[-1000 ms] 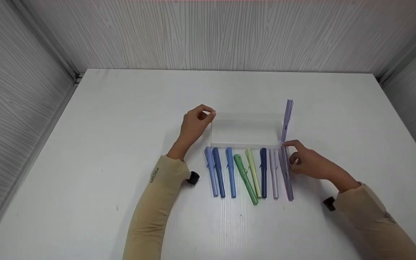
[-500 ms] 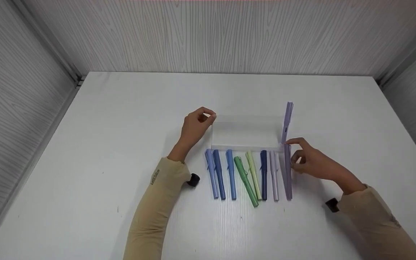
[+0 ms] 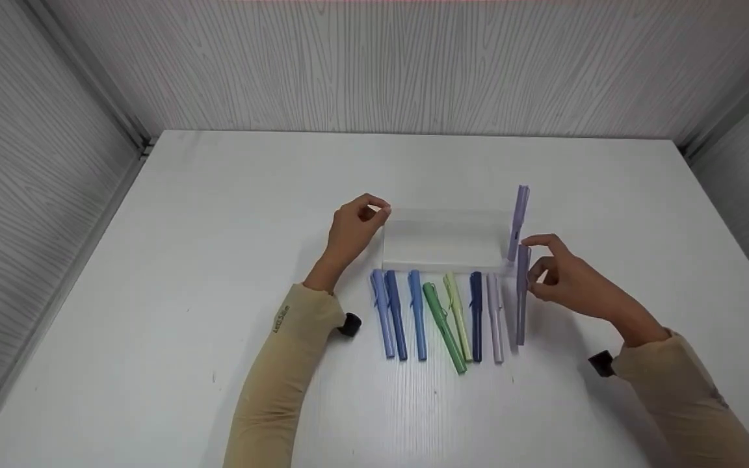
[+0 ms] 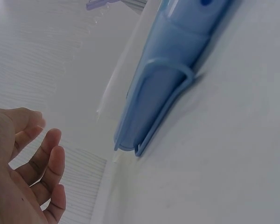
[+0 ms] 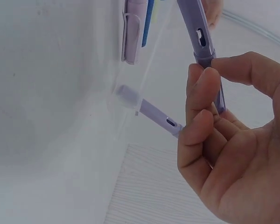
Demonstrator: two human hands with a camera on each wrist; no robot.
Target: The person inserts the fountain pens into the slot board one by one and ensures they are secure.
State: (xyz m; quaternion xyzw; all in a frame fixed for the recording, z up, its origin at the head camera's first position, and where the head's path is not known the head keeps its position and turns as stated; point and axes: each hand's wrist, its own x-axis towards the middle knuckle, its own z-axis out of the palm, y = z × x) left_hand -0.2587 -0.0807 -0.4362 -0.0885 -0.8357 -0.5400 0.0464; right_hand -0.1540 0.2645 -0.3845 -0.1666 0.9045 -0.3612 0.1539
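Note:
In the head view my left hand (image 3: pixel 355 227) pinches the far left corner of a translucent white box (image 3: pixel 439 268). My right hand (image 3: pixel 560 279) grips a purple pen (image 3: pixel 521 305) between thumb and fingers, its index fingertip at the pen's upper end. The right wrist view shows this purple pen (image 5: pixel 194 25) with a small oval window in its barrel. A lighter purple pen (image 3: pixel 519 218) stands at the box's right end, its lower end behind the frosted wall. In the left wrist view a blue pen (image 4: pixel 158 79) with a wire clip lies close to the camera.
In front of the box lies a row of capped pens: several blue ones, a green pen (image 3: pixel 443 325), a yellow-green pen (image 3: pixel 458 315), a navy pen (image 3: pixel 476 315) and a pale lilac pen (image 3: pixel 495 318). All rest on a white table (image 3: pixel 153 292), with wood-grain panels (image 3: pixel 374 65) around it.
My right hand has raised the purple pen off the table at the row's right end and moved it slightly away from me, standing it straighter. My left hand has stayed at the box corner.

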